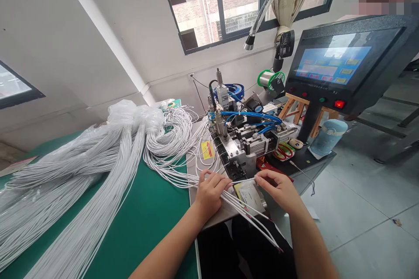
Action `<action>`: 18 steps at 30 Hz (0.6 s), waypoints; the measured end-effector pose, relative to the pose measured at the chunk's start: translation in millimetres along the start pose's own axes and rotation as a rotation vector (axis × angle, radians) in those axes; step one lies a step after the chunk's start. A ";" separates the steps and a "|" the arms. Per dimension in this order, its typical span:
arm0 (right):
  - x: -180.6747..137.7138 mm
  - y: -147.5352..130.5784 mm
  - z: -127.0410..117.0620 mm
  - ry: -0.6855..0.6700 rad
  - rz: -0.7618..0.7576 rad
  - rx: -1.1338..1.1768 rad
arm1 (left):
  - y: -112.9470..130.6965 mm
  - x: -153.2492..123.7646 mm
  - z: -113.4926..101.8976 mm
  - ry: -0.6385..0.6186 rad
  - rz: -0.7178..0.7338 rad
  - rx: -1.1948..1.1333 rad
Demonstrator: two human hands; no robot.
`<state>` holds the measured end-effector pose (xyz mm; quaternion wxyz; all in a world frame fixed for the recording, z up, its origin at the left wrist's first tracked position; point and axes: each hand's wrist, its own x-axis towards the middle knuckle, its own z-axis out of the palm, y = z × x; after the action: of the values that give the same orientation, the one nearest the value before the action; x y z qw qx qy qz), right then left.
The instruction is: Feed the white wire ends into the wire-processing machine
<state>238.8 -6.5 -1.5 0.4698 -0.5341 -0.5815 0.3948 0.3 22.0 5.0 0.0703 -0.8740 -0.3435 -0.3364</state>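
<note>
Where white wires [160,144] lie, green tabletop [144,222], window [229,6]

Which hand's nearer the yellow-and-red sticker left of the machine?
Left. The left hand is just on the near side of the yellow-and-red sticker; the right hand is farther off to the right, in front of the machine.

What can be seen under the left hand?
White cables show on both sides of the left hand; exactly how they lie directly beneath it is hidden, so I cannot tell.
</note>
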 end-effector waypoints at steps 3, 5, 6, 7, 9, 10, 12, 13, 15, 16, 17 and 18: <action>5.8 5.9 12.4 0.048 0.032 0.092 | 1.5 1.2 -0.4 0.019 0.001 0.018; 8.0 6.6 19.6 0.075 0.041 0.139 | 1.6 1.3 0.3 0.019 -0.008 0.030; 8.5 6.2 22.4 0.086 0.043 0.157 | 1.3 1.1 1.0 0.017 -0.012 0.033; 8.7 5.6 24.6 0.096 0.044 0.170 | 1.0 0.7 1.6 0.015 -0.016 0.033; 8.5 4.0 26.9 0.111 0.045 0.180 | 0.1 -0.4 3.1 0.014 -0.020 0.026; 8.3 3.2 27.2 0.113 0.041 0.179 | -0.4 -0.9 3.7 0.012 -0.021 0.023; 8.0 2.0 26.2 0.100 0.021 0.183 | -1.1 -1.8 4.7 0.014 -0.025 0.022; 8.1 1.8 25.1 0.083 0.015 0.188 | -1.4 -2.1 5.1 0.018 -0.028 0.025; 9.2 2.3 22.4 0.037 0.019 0.210 | -1.4 -2.4 5.6 0.026 -0.033 0.032; 10.3 2.9 20.9 0.015 0.026 0.221 | -1.3 -2.3 5.7 0.025 -0.038 0.036; 11.6 3.8 19.5 0.002 0.033 0.226 | -1.0 -2.2 5.8 0.021 -0.044 0.041; 13.2 4.8 18.3 -0.002 0.039 0.221 | -0.8 -2.1 5.8 0.013 -0.052 0.047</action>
<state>222.5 7.9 -9.0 0.5174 -0.4899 -0.5247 0.4659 1.9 23.5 -0.8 0.0842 -0.8608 -0.3732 -0.3357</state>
